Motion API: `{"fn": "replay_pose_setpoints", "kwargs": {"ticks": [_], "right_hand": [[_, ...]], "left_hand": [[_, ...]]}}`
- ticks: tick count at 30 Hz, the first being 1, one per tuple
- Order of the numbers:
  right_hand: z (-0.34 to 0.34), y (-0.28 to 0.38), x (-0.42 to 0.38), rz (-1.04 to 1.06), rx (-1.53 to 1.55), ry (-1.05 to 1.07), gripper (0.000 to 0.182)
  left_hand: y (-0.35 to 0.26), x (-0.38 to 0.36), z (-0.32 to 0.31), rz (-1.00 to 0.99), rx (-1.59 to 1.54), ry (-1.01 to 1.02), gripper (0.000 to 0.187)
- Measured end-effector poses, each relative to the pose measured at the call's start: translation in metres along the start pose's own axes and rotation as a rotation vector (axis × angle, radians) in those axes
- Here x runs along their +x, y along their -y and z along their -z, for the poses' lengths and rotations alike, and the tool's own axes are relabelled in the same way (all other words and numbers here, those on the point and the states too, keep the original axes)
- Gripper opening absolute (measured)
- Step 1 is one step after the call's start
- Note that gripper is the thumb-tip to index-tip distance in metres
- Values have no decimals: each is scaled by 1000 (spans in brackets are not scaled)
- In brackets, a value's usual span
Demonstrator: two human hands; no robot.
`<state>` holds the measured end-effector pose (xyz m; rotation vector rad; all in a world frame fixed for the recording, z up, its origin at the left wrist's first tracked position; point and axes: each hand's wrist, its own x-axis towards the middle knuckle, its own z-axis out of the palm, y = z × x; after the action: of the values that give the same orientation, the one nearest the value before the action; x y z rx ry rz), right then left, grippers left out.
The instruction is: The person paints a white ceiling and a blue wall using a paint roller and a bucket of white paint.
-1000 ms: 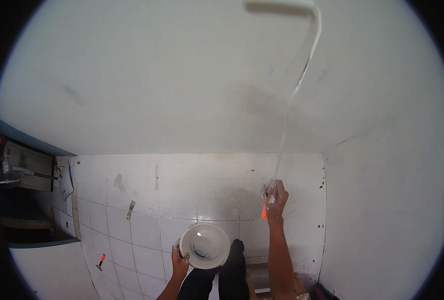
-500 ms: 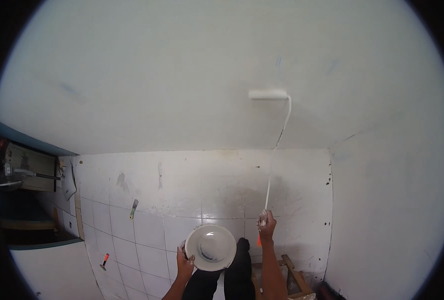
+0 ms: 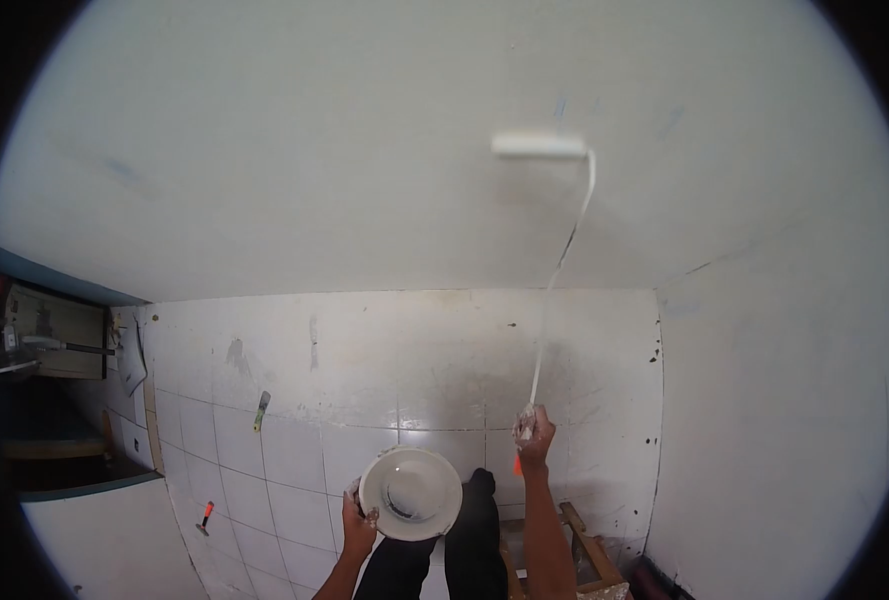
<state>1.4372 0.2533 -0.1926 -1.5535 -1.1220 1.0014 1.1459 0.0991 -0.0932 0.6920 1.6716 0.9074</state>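
Observation:
My right hand (image 3: 534, 437) is closed round the handle of a long white paint roller (image 3: 539, 146); the orange end of the handle pokes out below my fist. The roller head lies across the pale upper wall (image 3: 344, 190), slightly blurred. My left hand (image 3: 358, 518) grips the left rim of a white bowl (image 3: 446, 495), thumb over the edge and fingers partly hidden beneath. Whitish liquid sits at the bottom of the bowl. Both hands have white smears on them.
A scraper (image 3: 262, 411) and an orange-handled tool (image 3: 205, 517) lie on the white tiles (image 3: 294, 475). A wooden stool-like frame (image 3: 589, 550) stands by my right leg. At left, a recess holds a fan-like appliance (image 3: 24, 345). A side wall (image 3: 784, 400) rises at right.
The roller head has moved up the wall, and my right hand has risen slightly with it. The bowl in my left hand has shifted a little to the left.

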Motion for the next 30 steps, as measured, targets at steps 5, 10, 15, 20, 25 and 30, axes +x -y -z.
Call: {"fn": "replay_pose_setpoints", "kwargs": {"ticks": [5,10,15,20,25,30], "right_hand": [[-7,87,55,65,58,26,27],[-7,88,65,104,156,6,23],[1,15,17,-15,105,26,20],[10,-41,-28,-124,114,21,22],[9,-63,-45,-314,120,-5,18],[10,-70,-61,-392,136,11,19]], "left_hand": [[-4,-1,-5,-15,-6,-9,59],[1,-6,-11,-2,-70,-27,59],[10,-7,-12,-5,-116,-34,59],[22,-8,-6,-9,-97,-17,60],[20,-4,-6,10,-36,-32,59],[24,-8,-8,3,-29,-37,60]]}}
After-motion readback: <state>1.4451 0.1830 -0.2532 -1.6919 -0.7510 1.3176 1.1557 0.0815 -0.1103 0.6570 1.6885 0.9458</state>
